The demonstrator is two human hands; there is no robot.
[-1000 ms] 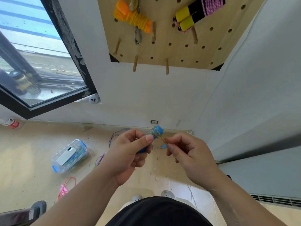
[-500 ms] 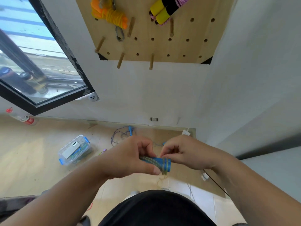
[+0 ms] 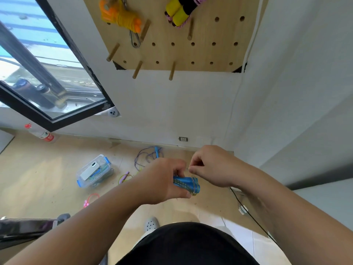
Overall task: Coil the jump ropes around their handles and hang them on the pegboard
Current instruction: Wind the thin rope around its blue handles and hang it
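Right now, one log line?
left hand grips blue handles | right hand pinches cord | pegboard: orange rope, yellow rope hung

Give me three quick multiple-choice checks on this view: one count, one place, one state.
1. How many rope bundles hang on the pegboard in view? A) one B) two C) four
2. Where is the clear box? A) on the floor, left of the blue handles B) on the window sill C) on a peg
3. The blue handles in the left hand are: A) bare B) wound with rope C) held apart
Answers: 1 B, an orange bundle and a yellow-and-black bundle; 2 A, it sits on the wooden floor; 3 B, thin rope loops cross them.
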